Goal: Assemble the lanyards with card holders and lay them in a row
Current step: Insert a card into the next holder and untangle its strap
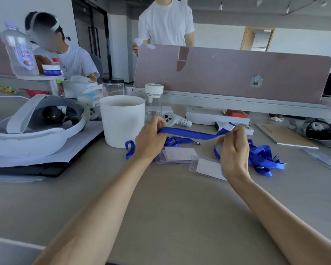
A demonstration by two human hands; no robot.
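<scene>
A blue lanyard strap (191, 133) is stretched in the air between my two hands above the desk. My left hand (151, 139) pinches its left end. My right hand (234, 148) pinches its right end, where a pale clip shows. Under my hands lie clear card holders with white cards: a small stack (177, 154) and a single one (206, 168). More blue lanyards lie tangled in a heap (264, 159) to the right, and another loop (130, 149) sits beside my left wrist.
A white bucket (122, 121) stands just left of my hands. A VR headset (36, 127) rests on papers at the left. A controller (172, 118), a bottle (153, 102) and boxes sit behind. A notebook (283, 134) lies right. Two people are beyond the divider.
</scene>
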